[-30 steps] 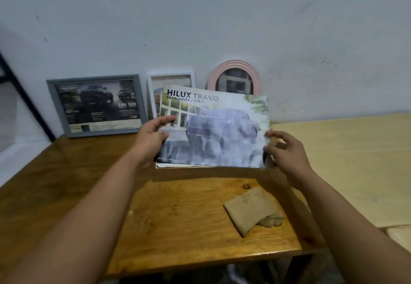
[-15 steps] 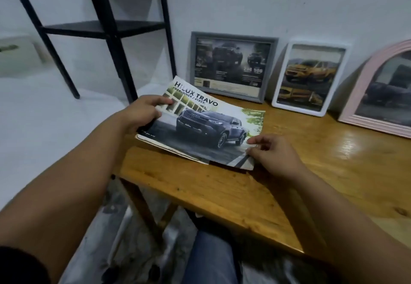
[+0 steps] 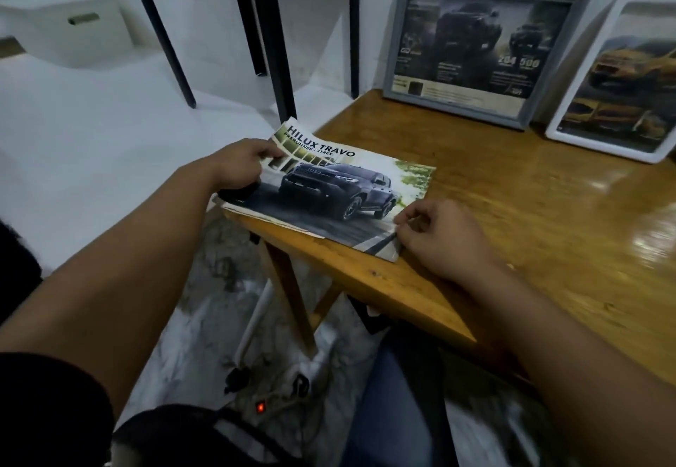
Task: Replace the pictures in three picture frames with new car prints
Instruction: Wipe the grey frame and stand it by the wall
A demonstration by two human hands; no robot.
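A stack of car prints (image 3: pixel 340 192), topped by a "HILUX TRAVO" sheet with a dark pickup, lies on the left corner of the wooden table (image 3: pixel 530 218), its left edge overhanging. My left hand (image 3: pixel 241 170) grips that overhanging left edge, thumb on top. My right hand (image 3: pixel 435 232) pinches the near right corner of the stack. A grey frame (image 3: pixel 483 53) with a dark truck print leans against the wall at the back. To its right leans a white frame (image 3: pixel 622 79) with a yellow car print, cut off by the image edge.
A black metal shelf stand (image 3: pixel 256 24) rises left of the table. A white box (image 3: pixel 69 27) sits on the floor at far left. Below the table corner lie a power strip with a red light (image 3: pixel 260 408) and cables. My knee in jeans (image 3: pixel 395 404) is under the table.
The stack of prints went from held upright in front of the frames to lying flat at the table's left corner. My view swung left and closer; the pink frame left the picture.
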